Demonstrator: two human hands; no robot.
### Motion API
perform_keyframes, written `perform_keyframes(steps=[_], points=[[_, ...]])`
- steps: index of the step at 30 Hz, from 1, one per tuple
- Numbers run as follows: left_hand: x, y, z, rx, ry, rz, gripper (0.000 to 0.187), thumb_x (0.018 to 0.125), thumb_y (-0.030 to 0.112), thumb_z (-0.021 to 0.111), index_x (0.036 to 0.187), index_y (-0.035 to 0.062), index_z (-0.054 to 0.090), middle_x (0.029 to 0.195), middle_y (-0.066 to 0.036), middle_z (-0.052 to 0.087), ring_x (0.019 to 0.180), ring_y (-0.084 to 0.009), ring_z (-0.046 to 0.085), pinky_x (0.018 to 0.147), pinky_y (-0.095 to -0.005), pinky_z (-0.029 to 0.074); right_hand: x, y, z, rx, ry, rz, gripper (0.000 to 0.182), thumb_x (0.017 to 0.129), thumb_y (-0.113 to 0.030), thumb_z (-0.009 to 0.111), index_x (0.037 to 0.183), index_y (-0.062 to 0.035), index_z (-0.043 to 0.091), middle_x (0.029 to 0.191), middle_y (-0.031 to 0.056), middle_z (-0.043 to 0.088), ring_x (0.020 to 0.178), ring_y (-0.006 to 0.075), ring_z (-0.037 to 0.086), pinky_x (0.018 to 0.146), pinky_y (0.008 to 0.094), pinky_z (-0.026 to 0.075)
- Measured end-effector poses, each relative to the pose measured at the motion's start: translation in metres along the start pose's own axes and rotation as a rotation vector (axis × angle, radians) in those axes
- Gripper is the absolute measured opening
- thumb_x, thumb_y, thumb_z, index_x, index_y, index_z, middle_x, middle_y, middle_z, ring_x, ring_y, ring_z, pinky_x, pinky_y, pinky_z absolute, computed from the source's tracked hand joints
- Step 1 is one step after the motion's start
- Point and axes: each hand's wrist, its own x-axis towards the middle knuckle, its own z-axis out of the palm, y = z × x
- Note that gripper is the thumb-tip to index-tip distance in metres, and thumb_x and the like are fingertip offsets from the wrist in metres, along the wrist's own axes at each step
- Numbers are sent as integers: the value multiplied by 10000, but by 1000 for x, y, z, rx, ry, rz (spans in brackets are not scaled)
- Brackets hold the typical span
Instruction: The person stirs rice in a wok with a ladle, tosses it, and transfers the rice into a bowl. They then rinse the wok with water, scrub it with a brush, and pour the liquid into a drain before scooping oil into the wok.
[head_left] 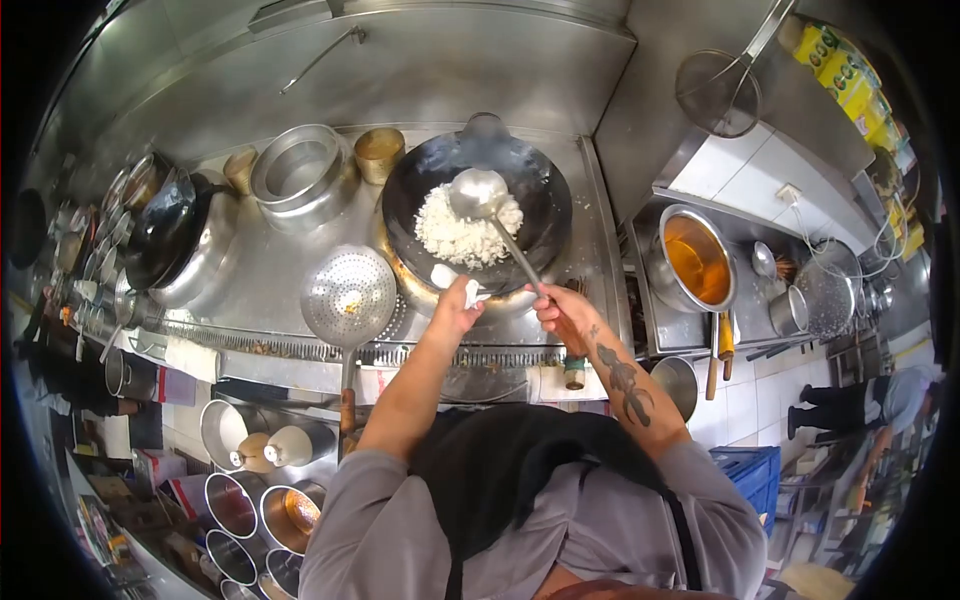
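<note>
Holding the ladle: the right hand [562,310] has its fingers curled closed round the handle of the ladle [478,193]; a firm but loose wrist should help.
White cloth: the left hand [457,312] pinches the white cloth [471,293] at the near rim of the wok [545,205]; I cannot tell if it grips the rim. Thick, dry cloth would be best, as the metal may be hot.
Rice: the rice [445,235] sits in the wok, under and around the ladle's bowl; gentle scoops should keep it inside.
Worktop: the wok stands near the right edge of the steel worktop [250,270]. A skimmer [350,295] lies by the front edge. A silver pot [300,160] is by the back edge.
Room: a strainer [718,92] hangs at the right, above a pot of orange liquid [697,258]. Another person [865,400] stands farther off, on the tiles [765,400].
</note>
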Motion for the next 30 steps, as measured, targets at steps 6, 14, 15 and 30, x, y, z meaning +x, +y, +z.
perform_keyframes(steps=[6, 14, 15, 30], points=[[1, 2, 5, -23, 7, 31, 155, 869, 250, 563, 965, 131, 538, 838, -38, 583, 709, -188, 549, 478, -284, 403, -74, -3, 49, -409, 27, -193, 180, 944, -218, 524, 1072, -98, 484, 632, -1, 475, 403, 97, 433, 354, 272, 369], [-4, 4, 10, -54, 23, 25, 128, 866, 235, 563, 929, 126, 542, 805, -38, 575, 689, -175, 543, 455, -277, 392, 0, -5, -13, -1043, 287, -496, 239, 927, -178, 522, 1116, -33, 545, 577, 13, 493, 360, 109, 459, 330, 263, 376], [-5, 4, 9, -55, 27, 26, 128, 866, 235, 563, 929, 126, 542, 805, -38, 575, 689, -175, 543, 455, -277, 392, 5, -11, -14, -1043, 283, -493, 239, 927, -178, 522, 1116, -33, 545, 577, 13, 493, 360, 109, 459, 330, 263, 376], [1, 7, 8, -58, -6, -39, 119, 858, 230, 581, 919, 136, 543, 779, -35, 579, 703, -182, 560, 448, -281, 382, -103, -7, -4, -1836, 254, -586, 334, 881, -145, 519, 1200, -50, 498, 755, 228, 619, 743, 359, 639, 658, 435, 499]])
